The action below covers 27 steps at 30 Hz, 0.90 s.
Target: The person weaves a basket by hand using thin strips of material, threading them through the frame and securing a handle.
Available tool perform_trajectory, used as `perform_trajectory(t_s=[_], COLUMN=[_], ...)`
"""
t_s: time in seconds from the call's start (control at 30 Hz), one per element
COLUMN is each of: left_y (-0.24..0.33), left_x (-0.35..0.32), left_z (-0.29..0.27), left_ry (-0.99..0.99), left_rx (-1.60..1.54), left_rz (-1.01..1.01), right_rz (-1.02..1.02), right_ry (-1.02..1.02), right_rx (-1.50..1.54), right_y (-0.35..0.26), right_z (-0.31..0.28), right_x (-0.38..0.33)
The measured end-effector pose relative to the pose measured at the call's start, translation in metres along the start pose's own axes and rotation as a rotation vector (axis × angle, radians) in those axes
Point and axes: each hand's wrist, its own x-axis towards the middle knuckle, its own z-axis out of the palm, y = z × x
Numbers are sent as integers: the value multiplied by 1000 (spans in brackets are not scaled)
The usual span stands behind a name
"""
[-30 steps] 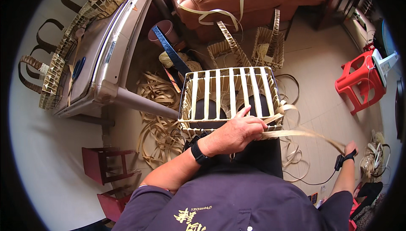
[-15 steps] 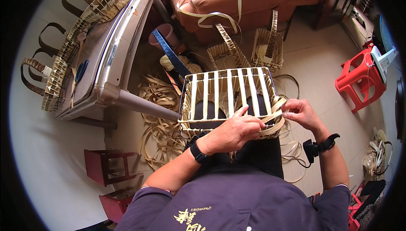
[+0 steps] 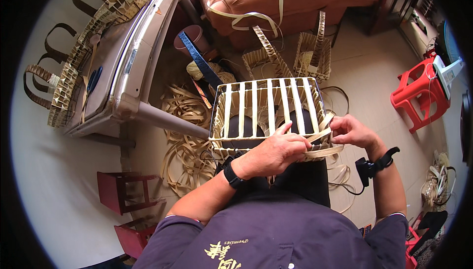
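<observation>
A rectangular basket frame [image 3: 254, 106] rests on my lap, its thin dark rim wrapped in pale strip. Several flat cream strips run across it from the far rim to the near one. My left hand [image 3: 276, 154] is at the near right part of the rim, closed with thumb and fingers pinching a pale weaving strip [image 3: 321, 135]. At the basket's right corner, my right hand [image 3: 351, 131] is closed on the looped part of the strip. Its fingertips are partly hidden behind the loop. A loose stretch of strip curves below both hands along the near side.
Coiled tan strips [image 3: 185, 158] lie on the floor to the left. Small handled baskets [image 3: 315, 64] stand beyond my lap, before a brown sofa [image 3: 286, 5]. A table [image 3: 143, 57] with scissors [image 3: 93, 79] is at left, a red stool [image 3: 419, 92] at right.
The strip's loop at the right corner has opened out, with one part now hanging lower. My right hand has turned slightly, and my left hand stays at the near rim.
</observation>
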Motion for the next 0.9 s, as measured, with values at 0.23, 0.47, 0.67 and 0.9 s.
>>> perform_trajectory(t_s=[0.23, 0.47, 0.67, 0.9], left_y=[-1, 4, 3, 6], left_x=[-3, -1, -2, 1], left_z=[-3, -3, -3, -3], left_ry=[-16, -21, -14, 17], left_rx=[10, -8, -10, -41], left_rz=[-14, -26, -38, -24], right_rz=[303, 190, -43, 245], right_ry=[-148, -78, 93, 552], right_rx=[318, 111, -352, -1345], right_y=[-13, 5, -5, 102], right_z=[-17, -7, 4, -64], right_x=[7, 1, 1, -64])
